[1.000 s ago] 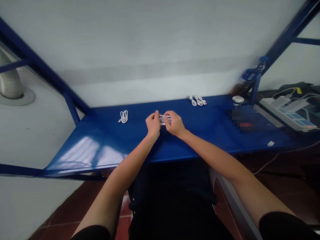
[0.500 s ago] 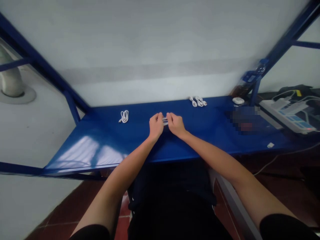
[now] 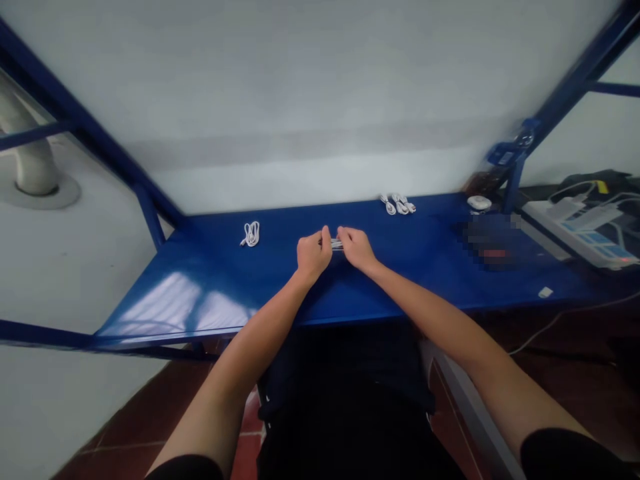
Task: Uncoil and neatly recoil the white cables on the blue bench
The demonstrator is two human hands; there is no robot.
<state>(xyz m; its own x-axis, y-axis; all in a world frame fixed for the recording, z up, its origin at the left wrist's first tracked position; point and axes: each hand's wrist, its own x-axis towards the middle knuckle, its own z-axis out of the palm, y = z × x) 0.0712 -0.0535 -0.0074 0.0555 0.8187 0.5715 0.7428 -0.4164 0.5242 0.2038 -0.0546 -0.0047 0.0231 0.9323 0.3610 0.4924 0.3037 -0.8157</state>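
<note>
A folded white cable stretches between my two hands above the middle of the blue table. My left hand is closed on its left end, with the thumb on top. At the other end, my right hand pinches the cable between curled fingers. Only the short run between the hands shows; the rest is hidden by my fingers. A coiled white cable lies to the left of my hands. Farther back on the right, several bundled white cables lie side by side.
On the right stand a white power strip with plugs and a plastic bottle. A round white object and a small white piece lie on the table's right part. Blue frame posts rise at both sides.
My hands have shifted slightly, and the cable strands between them look closer together. Both hands still hold it. The whole view has moved a little.
</note>
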